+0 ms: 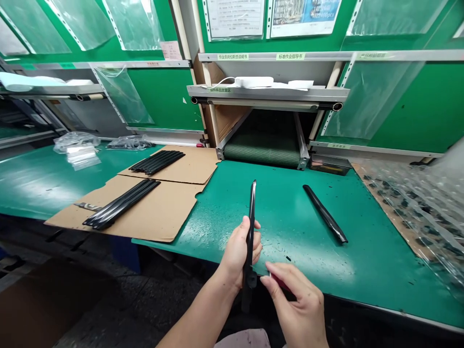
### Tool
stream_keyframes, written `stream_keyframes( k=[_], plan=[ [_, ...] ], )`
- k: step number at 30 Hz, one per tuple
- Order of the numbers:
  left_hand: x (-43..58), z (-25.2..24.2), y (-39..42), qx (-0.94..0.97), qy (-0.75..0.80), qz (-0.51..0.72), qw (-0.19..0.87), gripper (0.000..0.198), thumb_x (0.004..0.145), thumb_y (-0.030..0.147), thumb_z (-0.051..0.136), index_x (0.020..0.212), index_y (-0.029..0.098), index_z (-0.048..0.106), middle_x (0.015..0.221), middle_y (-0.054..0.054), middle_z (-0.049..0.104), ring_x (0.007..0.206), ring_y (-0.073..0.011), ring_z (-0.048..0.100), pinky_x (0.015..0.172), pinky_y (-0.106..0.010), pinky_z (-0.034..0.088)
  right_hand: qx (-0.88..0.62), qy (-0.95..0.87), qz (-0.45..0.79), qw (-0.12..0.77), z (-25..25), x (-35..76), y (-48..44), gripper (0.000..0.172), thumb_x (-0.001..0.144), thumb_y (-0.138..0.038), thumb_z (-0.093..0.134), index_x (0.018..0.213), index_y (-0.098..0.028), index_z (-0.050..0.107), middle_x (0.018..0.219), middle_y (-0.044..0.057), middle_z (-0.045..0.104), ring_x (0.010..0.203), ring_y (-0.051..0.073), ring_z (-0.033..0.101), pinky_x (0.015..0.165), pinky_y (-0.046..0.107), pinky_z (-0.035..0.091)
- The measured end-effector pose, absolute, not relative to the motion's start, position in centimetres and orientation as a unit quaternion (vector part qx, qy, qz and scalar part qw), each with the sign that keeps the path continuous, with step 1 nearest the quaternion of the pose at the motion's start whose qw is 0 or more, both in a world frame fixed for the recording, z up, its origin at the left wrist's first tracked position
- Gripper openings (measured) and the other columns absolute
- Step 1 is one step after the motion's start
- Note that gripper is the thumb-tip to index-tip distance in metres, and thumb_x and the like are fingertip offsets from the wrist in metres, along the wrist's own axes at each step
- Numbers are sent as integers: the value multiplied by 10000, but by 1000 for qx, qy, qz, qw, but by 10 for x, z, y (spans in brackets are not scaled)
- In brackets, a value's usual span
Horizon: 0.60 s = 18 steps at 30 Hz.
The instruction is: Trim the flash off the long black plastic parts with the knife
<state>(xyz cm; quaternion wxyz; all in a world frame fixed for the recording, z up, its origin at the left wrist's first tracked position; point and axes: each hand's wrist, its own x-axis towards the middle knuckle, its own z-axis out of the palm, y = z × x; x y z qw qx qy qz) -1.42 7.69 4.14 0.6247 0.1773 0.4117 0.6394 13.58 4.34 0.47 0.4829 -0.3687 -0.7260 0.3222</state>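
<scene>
A green tabletop (pixel 217 217) is spreading across the head view. The left hand (pixel 235 253) is gripping a black strip (pixel 250 234), its long axis running forward from the body. The right hand (pixel 300 295) is hovering just right of the strip's lower end, fingertips pinching a mostly hidden red object (pixel 280 282).

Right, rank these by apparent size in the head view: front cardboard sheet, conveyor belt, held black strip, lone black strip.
1. Front cardboard sheet
2. Conveyor belt
3. Held black strip, lone black strip: unsure, the held one being nearer the camera
</scene>
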Motion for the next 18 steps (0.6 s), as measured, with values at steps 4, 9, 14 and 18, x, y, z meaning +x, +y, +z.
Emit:
stream_keyframes(
  k=[4, 9, 14, 18],
  plan=[
    [-10, 44, 74, 179, 412, 632, 631, 401, 912, 594, 472, 849, 198, 485, 405, 122, 232, 325, -51, 141, 324, -150, 154, -360, -735, 265, 509, 1, 133, 43, 179, 914, -187, 635, 1070, -242, 703, 904, 44, 675, 796, 191, 634, 689, 304, 533],
    [-3, 43, 67, 177, 420, 620, 638, 441, 862, 637, 530, 869, 198, 492, 440, 118, 277, 345, -40, 163, 346, -148, 154, -345, -753, 167, 535, 2, 132, 56, 240, 902, -133, 641, 1121, -225, 674, 932, 41, 678, 836, 183, 636, 726, 298, 543],
    [4, 44, 60, 199, 430, 593, 652, 518, 793, 709, 566, 864, 203, 486, 411, 132, 245, 329, -33, 139, 342, -147, 142, -357, -734, 156, 557, 13, 130, 78, 196, 916, -144, 626, 1089, -212, 687, 944, 56, 678, 857, 196, 629, 718, 320, 552],
    [8, 49, 56, 226, 430, 582, 653, 520, 821, 723, 508, 869, 205, 486, 418, 127, 232, 337, -41, 136, 343, -154, 121, -356, -717, 146, 582, 24, 129, 96, 175, 911, -161, 632, 1062, -206, 710, 930, 63, 684, 844, 197, 638, 698, 315, 568]
  ],
)
